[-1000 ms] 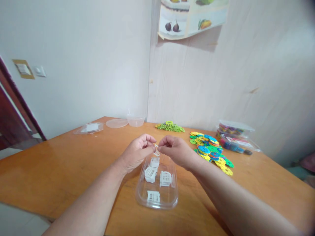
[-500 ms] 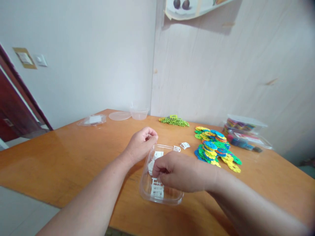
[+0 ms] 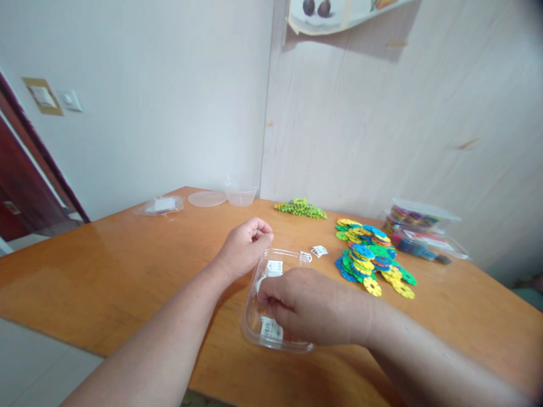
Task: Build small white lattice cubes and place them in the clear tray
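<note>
A clear plastic container (image 3: 247, 325) lies on the table in front of me with several small white lattice pieces in it. One white piece (image 3: 275, 268) shows at its far end, and another piece (image 3: 271, 329) at its near end. My left hand (image 3: 246, 246) is closed at the far left corner, its curled fingers against the rim. My right hand (image 3: 303, 308) reaches over the container with fingers pinched together low inside it. Whatever is between those fingertips is hidden. Two more white lattice pieces, one of them this tilted piece (image 3: 319, 250), are by the far right corner.
Piles of coloured notched discs (image 3: 373, 254) lie to the right. Behind are green pieces (image 3: 301, 209), a clear bowl (image 3: 241, 196), a round lid (image 3: 207, 198) and a flat clear lid (image 3: 161, 205). Filled plastic boxes (image 3: 428, 237) are stacked at the far right by the wall.
My right hand has shifted slightly towards me inside the container. The upright lattice part below its fingertips no longer shows. My left hand stays at the corner.
</note>
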`<state>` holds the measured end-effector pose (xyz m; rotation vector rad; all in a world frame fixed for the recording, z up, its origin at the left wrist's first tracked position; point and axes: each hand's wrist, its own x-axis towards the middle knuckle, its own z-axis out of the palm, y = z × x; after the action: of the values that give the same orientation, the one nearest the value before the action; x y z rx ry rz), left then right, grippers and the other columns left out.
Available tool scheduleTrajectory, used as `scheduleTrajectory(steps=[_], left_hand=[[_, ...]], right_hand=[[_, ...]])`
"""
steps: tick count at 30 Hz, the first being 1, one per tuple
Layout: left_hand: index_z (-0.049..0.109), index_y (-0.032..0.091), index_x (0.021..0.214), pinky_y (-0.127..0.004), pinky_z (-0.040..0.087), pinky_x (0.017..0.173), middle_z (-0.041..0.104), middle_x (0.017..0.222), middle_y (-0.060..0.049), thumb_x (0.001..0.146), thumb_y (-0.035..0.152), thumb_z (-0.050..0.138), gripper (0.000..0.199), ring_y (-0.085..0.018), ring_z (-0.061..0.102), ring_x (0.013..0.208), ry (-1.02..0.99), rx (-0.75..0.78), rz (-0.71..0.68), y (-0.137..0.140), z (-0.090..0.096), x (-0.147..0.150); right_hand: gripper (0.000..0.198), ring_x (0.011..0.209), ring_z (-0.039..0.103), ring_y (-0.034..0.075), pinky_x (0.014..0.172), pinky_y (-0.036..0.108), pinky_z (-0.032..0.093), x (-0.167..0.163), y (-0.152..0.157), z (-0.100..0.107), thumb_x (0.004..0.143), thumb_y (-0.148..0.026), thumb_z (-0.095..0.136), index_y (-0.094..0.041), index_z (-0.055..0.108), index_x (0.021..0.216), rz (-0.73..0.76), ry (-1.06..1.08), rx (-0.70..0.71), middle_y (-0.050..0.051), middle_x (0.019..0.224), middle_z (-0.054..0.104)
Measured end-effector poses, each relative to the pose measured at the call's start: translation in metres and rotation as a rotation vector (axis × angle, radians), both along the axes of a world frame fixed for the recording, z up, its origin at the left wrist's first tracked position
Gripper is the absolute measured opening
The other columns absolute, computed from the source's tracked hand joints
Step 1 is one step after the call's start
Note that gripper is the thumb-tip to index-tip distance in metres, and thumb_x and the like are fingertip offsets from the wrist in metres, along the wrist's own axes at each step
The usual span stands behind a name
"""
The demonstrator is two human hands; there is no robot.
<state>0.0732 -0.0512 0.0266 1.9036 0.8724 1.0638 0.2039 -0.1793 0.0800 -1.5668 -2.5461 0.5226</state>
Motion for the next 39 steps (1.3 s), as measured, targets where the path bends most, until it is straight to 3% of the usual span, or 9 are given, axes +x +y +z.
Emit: scheduleTrajectory(steps=[6, 11, 16, 19, 21, 24, 29, 39], left_hand=[[0.061, 0.019, 0.089, -0.023, 0.038, 0.054, 0.062, 0.070, 0.002, 0.079, 0.035, 0.059, 0.019, -0.012, 0.055, 0.059, 0.005, 0.000, -0.006, -0.001, 0.000, 0.000], [0.061, 0.019, 0.090, -0.023, 0.039, 0.055, 0.063, 0.071, 0.001, 0.079, 0.035, 0.059, 0.020, -0.013, 0.056, 0.061, 0.013, 0.000, -0.007, 0.002, -0.002, 0.000], [0.062, 0.019, 0.089, -0.024, 0.041, 0.059, 0.065, 0.073, 0.001, 0.077, 0.033, 0.059, 0.018, -0.014, 0.057, 0.064, -0.013, 0.003, 0.020, 0.001, 0.000, 0.000], [0.062, 0.019, 0.088, -0.025, 0.042, 0.062, 0.065, 0.073, 0.001, 0.078, 0.034, 0.060, 0.018, -0.014, 0.059, 0.067, -0.007, 0.032, 0.033, 0.000, 0.004, -0.001], [0.061, 0.019, 0.087, -0.025, 0.042, 0.061, 0.065, 0.071, 0.001, 0.078, 0.034, 0.060, 0.017, -0.014, 0.059, 0.064, 0.002, 0.040, 0.036, 0.000, 0.005, -0.002], [0.061, 0.019, 0.086, -0.025, 0.041, 0.060, 0.065, 0.069, 0.001, 0.079, 0.033, 0.059, 0.016, -0.014, 0.059, 0.063, 0.006, 0.030, 0.030, 0.001, 0.004, -0.002], [0.060, 0.019, 0.088, -0.026, 0.042, 0.060, 0.067, 0.072, 0.000, 0.080, 0.034, 0.058, 0.017, -0.015, 0.061, 0.065, 0.014, 0.021, 0.024, 0.004, 0.000, -0.002], [0.061, 0.019, 0.085, -0.024, 0.041, 0.057, 0.064, 0.071, 0.001, 0.078, 0.031, 0.058, 0.014, -0.013, 0.058, 0.062, 0.044, 0.028, 0.019, 0.003, 0.000, -0.002]], right_hand=[[0.024, 0.071, 0.056, 0.015, 0.059, 0.024, 0.032, -0.006, -0.004, -0.002, 0.081, -0.015, 0.049, -0.021, 0.068, 0.094, 0.026, -0.026, -0.012, 0.004, 0.089, 0.071], [0.019, 0.066, 0.054, 0.013, 0.058, 0.024, 0.033, 0.000, -0.004, 0.000, 0.082, -0.017, 0.048, -0.021, 0.066, 0.088, -0.009, 0.070, 0.043, 0.003, 0.081, 0.068], [0.023, 0.066, 0.055, 0.014, 0.059, 0.024, 0.035, 0.036, 0.012, 0.010, 0.080, -0.016, 0.049, -0.023, 0.066, 0.094, -0.250, 0.242, 0.234, 0.000, 0.077, 0.067], [0.019, 0.069, 0.056, 0.015, 0.059, 0.025, 0.035, 0.068, 0.031, 0.008, 0.079, -0.018, 0.050, -0.021, 0.067, 0.088, -0.423, 0.194, 0.387, 0.002, 0.077, 0.067], [0.018, 0.068, 0.057, 0.016, 0.058, 0.026, 0.034, 0.086, 0.045, -0.002, 0.079, -0.020, 0.051, -0.020, 0.068, 0.086, -0.502, 0.091, 0.359, 0.003, 0.077, 0.068], [0.025, 0.083, 0.062, 0.018, 0.068, 0.026, 0.039, 0.099, 0.060, -0.022, 0.079, -0.019, 0.052, -0.019, 0.070, 0.096, -0.551, -0.068, 0.279, 0.007, 0.093, 0.071], [0.033, 0.094, 0.064, 0.024, 0.075, 0.031, 0.044, 0.093, 0.069, -0.050, 0.086, -0.033, 0.051, -0.019, 0.071, 0.107, -0.530, -0.260, 0.191, 0.012, 0.109, 0.067], [0.039, 0.089, 0.065, 0.030, 0.069, 0.036, 0.045, 0.089, 0.073, -0.055, 0.092, -0.033, 0.039, -0.011, 0.071, 0.094, -0.581, -0.303, 0.253, 0.021, 0.101, 0.068]])
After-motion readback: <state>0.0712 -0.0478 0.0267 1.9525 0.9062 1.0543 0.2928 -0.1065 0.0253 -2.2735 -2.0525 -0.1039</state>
